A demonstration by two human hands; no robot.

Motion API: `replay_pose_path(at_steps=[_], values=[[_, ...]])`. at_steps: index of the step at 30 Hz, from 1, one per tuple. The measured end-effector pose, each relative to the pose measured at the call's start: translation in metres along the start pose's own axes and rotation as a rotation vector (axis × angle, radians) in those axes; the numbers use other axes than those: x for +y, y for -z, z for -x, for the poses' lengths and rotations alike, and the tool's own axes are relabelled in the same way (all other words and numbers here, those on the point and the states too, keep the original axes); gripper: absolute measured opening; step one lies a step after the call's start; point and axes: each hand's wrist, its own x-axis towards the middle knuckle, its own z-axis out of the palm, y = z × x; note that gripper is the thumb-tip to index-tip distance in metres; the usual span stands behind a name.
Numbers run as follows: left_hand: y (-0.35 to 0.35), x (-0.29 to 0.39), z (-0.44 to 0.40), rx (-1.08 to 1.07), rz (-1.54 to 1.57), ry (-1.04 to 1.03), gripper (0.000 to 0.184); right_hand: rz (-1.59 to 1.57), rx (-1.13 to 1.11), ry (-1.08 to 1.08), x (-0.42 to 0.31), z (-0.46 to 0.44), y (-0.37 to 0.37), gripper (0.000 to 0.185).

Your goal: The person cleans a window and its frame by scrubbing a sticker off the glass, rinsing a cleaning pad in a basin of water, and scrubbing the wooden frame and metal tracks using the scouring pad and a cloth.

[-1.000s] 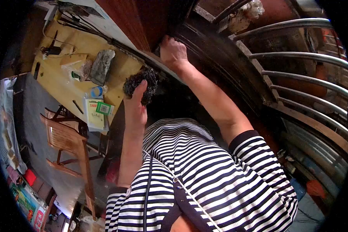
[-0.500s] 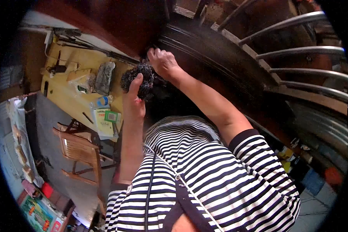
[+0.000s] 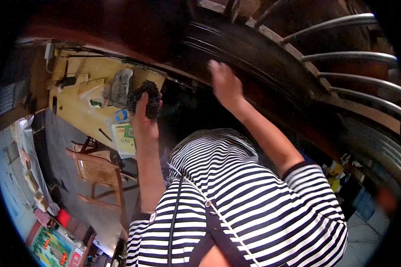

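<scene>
My left hand (image 3: 145,122) is wrapped round a dark, wiry, curly bundle (image 3: 152,95), its thumb lying across the near side. I cannot make out what the bundle is made of. My right hand (image 3: 227,86) is raised to the right of it, apart from the bundle, in front of dark wooden panelling (image 3: 209,46). Motion blurs its fingers, so whether something thin is between them does not show.
On the left is a yellow table (image 3: 69,100) bearing a grey package (image 3: 121,86), a blue-labelled roll (image 3: 120,116) and papers (image 3: 124,138). A wooden chair (image 3: 96,169) stands beside it. Curved metal rails (image 3: 349,56) cross the upper right.
My right hand has pulled away from the bundle to the right. My left hand has shifted slightly left and down with the bundle. The head view has turned a little.
</scene>
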Motion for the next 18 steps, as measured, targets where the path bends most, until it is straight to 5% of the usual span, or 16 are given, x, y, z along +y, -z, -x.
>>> replay_pose_path(at_steps=[3, 6, 8, 11, 12, 13, 14, 16, 18], values=[[-0.012, -0.002, 0.006, -0.048, -0.061, 0.052, 0.033, 0.038, -0.23, -0.066, -0.058, -0.072, -0.04, 0.025], [-0.039, 0.002, 0.012, -0.087, -0.187, 0.039, 0.035, 0.212, -0.131, 0.015, -0.077, -0.087, -0.06, 0.018], [-0.051, 0.0, 0.014, -0.093, -0.243, 0.037, 0.036, 0.12, 0.073, 0.195, -0.055, -0.066, -0.046, 0.02], [-0.052, -0.011, -0.006, -0.148, -0.283, 0.094, 0.035, 0.164, 0.189, 0.171, -0.017, -0.003, -0.003, 0.014], [-0.047, -0.018, -0.015, -0.17, -0.324, 0.046, 0.035, 0.209, 0.072, -0.038, -0.001, 0.029, 0.001, 0.014], [-0.052, -0.02, -0.018, -0.205, -0.311, 0.067, 0.035, 0.274, 0.136, 0.093, 0.014, 0.051, 0.035, 0.018], [-0.059, -0.021, -0.021, -0.237, -0.298, 0.086, 0.035, 0.45, 0.12, 0.004, 0.026, 0.078, 0.052, 0.022], [-0.043, -0.036, -0.05, -0.312, -0.331, 0.103, 0.038, 0.306, 0.088, -0.156, 0.051, 0.124, 0.09, 0.026], [-0.041, -0.046, -0.055, -0.481, -0.623, -0.216, 0.037, 0.671, 0.022, -0.197, 0.054, 0.151, 0.124, 0.032]])
